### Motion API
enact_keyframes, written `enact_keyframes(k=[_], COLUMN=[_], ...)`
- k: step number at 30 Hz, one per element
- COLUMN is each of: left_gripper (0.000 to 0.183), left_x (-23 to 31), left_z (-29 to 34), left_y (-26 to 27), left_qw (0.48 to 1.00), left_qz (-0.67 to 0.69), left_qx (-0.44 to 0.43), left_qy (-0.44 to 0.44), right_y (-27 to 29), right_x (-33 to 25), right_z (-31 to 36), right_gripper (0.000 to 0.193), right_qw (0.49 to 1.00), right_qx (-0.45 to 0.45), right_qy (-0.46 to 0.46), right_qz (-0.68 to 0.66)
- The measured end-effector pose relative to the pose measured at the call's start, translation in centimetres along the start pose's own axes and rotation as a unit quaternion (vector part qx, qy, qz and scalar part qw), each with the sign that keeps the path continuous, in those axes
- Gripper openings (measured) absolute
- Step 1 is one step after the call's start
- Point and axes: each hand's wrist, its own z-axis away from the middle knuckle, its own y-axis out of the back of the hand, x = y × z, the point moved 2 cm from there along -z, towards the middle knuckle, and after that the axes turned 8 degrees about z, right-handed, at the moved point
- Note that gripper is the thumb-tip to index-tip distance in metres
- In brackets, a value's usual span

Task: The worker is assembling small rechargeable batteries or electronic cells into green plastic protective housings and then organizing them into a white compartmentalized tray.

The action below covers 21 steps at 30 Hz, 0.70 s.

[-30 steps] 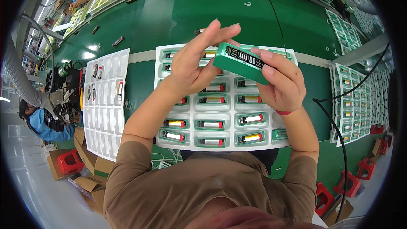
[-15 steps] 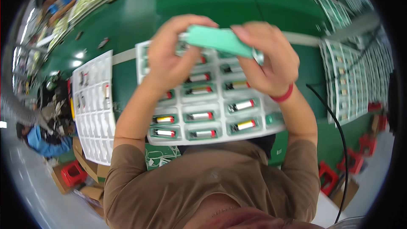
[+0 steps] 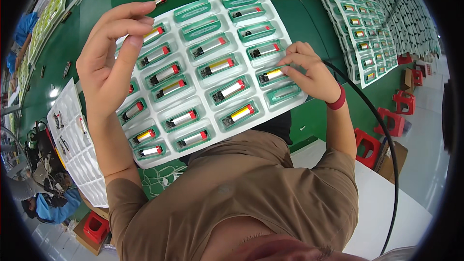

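Note:
Between my arms lies a white moulded tray (image 3: 191,101), turned slantwise. Its pockets hold green plastic shells, many with a small battery cell (image 3: 217,66) with a red end inside. My left hand (image 3: 108,55) hovers above the tray's far left side, fingers curved and apart. Just past its fingertips shows a red-ended piece (image 3: 160,0), apparently on the table. At the tray's right edge, my right hand (image 3: 311,73) pinches thumb and fingers at the end of a yellow-labelled battery cell (image 3: 270,75); the fingers cover that end. Below it sits a green shell (image 3: 283,94) with no visible cell.
Left of the tray is another white tray (image 3: 79,150) with a few parts. More filled trays (image 3: 357,34) stand at the right on the green table. A black cable (image 3: 386,140) curves past my right arm. Red stools (image 3: 367,147) stand beyond it. Another person in blue is at far left.
My hands have parted; the green piece they held together is no longer in them. The left moved left, the right down to the tray. The tray now appears turned, and my view has shifted.

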Motion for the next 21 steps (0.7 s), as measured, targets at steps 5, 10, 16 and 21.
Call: enact_keyframes(k=[5,10,16,21], left_gripper=[0.02,0.022,0.017,0.048], left_x=[0.4,0.8,1.7,2.6], left_z=[0.0,-0.1,-0.3,0.2], left_y=[0.7,1.0,1.1,0.0], left_qw=[0.998,0.993,0.998,0.987], left_qz=[0.027,0.093,-0.031,0.031], left_qx=[0.045,0.067,-0.031,-0.116], left_qy=[-0.031,-0.031,-0.035,0.107], right_y=[2.2,1.5,2.8,1.7], right_x=[-1.5,-3.0,-5.2,-7.7], right_z=[0.8,2.2,-0.6,-7.3], right_gripper=[0.023,0.027,0.014,0.01], right_qw=[0.999,0.995,0.98,0.928], right_qx=[0.028,-0.084,-0.176,-0.174], right_qy=[0.009,0.03,0.084,0.059], right_qz=[-0.031,0.04,0.046,-0.324])
